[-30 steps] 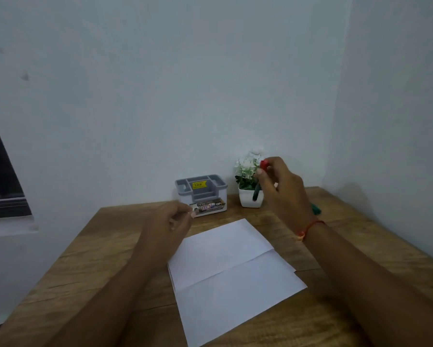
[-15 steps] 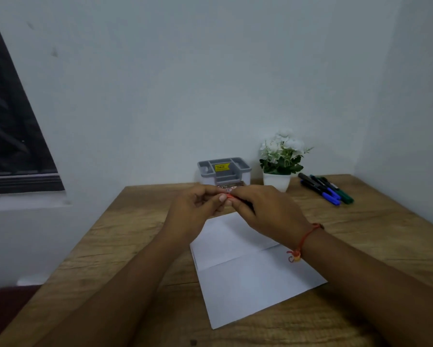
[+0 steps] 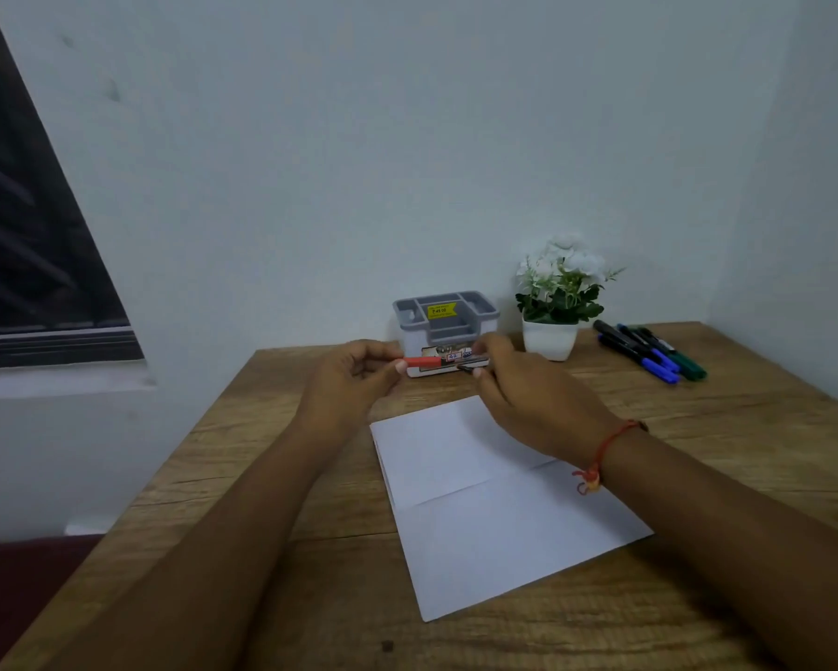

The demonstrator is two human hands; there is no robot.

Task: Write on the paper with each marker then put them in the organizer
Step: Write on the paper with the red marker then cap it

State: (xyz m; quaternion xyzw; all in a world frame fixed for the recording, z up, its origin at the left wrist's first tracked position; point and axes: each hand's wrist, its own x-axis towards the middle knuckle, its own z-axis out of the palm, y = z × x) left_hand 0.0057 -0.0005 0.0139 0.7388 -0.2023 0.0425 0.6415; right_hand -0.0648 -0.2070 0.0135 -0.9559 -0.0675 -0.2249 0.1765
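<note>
Wooden table (image 3: 262,477) w/ creased paper (image 3: 494,525) at ctr. Rear edge: organizer (image 3: 443,314), potted plant (image 3: 549,339). Loose markers (image 3: 649,353) rear right.

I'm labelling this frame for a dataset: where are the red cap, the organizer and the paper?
red cap (image 3: 423,361), head view, middle of its exposed length.
organizer (image 3: 400,306), head view, grey rim at its left corner.
paper (image 3: 504,535), head view, bare lower half below the fold.
</note>
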